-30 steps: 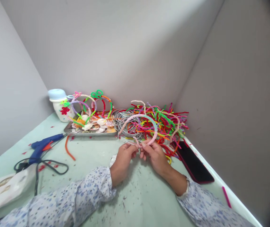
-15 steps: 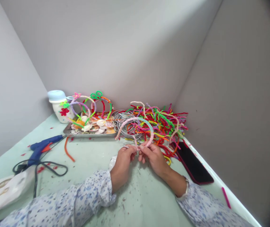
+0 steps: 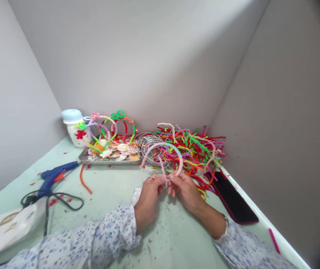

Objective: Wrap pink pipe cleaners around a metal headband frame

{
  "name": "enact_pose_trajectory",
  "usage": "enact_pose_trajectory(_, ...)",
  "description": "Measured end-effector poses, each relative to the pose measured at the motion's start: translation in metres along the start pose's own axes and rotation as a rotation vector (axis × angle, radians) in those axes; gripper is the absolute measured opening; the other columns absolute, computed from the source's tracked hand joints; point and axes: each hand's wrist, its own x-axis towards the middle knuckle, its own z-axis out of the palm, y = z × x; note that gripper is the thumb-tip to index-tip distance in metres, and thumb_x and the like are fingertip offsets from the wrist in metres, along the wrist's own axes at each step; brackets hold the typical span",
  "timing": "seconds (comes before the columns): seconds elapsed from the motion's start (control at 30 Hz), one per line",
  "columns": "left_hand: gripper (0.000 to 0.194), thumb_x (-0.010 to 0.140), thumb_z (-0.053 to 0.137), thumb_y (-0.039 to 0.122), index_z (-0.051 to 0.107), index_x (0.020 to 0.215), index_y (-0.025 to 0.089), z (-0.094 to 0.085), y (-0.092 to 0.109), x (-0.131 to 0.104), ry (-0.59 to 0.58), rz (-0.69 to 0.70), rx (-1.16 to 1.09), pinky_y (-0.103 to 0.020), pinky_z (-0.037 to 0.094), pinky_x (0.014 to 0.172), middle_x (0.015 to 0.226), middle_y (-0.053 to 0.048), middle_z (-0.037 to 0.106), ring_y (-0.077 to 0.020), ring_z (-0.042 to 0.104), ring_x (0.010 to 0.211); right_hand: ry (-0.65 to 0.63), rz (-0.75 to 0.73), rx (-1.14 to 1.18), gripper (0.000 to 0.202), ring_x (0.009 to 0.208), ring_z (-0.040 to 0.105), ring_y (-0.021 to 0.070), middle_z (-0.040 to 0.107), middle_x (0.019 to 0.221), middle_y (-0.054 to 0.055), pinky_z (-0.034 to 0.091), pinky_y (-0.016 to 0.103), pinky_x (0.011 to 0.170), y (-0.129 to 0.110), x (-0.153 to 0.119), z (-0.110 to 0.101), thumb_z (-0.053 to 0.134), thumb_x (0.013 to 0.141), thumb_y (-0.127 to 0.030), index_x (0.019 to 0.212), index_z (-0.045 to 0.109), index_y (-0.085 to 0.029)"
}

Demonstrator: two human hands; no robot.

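A headband (image 3: 180,158) wrapped in pale pink and light blue pipe cleaner arches up above my fingers. My right hand (image 3: 187,191) is closed on its lower right end, thumb and forefinger pinched together. A pale pink pipe cleaner (image 3: 162,165) runs down to that same end, its free tip pointing up inside the arch. My left hand (image 3: 148,198) is closed too, pinching this pipe cleaner right beside the right fingertips. The exact spot where strand and band meet is partly covered by my fingers.
Behind my hands lie a wire coil (image 3: 148,140) and a heap of coloured pipe cleaners (image 3: 196,149). Shells and finished headbands fill a metal tray (image 3: 112,162), beside a white jar (image 3: 76,134). A blue glue gun (image 3: 49,179) lies left, a black phone (image 3: 234,200) right.
The whole view has shifted slightly, so everything sits a little further right and lower. Both hands keep their pinch, and the pink strand's free part leans a little differently.
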Motion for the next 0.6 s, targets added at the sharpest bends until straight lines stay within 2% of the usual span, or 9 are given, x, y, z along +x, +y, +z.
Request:
enact_pose_trajectory(0.33, 0.015, 0.067, 0.053, 0.018, 0.057, 0.052, 0.016, 0.0009, 0.0006, 0.0014, -0.004, -0.018, -0.070, -0.025, 0.031, 0.054, 0.052, 0.001, 0.049, -0.0113, 0.040, 0.053, 0.008, 0.010, 0.058, 0.017, 0.046, 0.060, 0.0098, 0.060, 0.061, -0.002, 0.041, 0.015, 0.036, 0.0007, 0.0021, -0.0007, 0.062, 0.080, -0.032, 0.080, 0.060, -0.015)
enact_pose_trajectory(0.6, 0.016, 0.070, 0.054, 0.023, 0.058, 0.057, 0.015, 0.0006, -0.0006, 0.0023, -0.085, -0.030, -0.099, -0.025, 0.032, 0.055, 0.055, 0.001, 0.052, -0.0113, 0.042, 0.054, 0.040, 0.045, 0.104, 0.019, 0.045, 0.059, 0.0096, 0.060, 0.059, -0.002, 0.041, 0.015, 0.036, -0.0034, 0.0031, 0.0001, 0.066, 0.075, -0.033, 0.076, 0.060, -0.015)
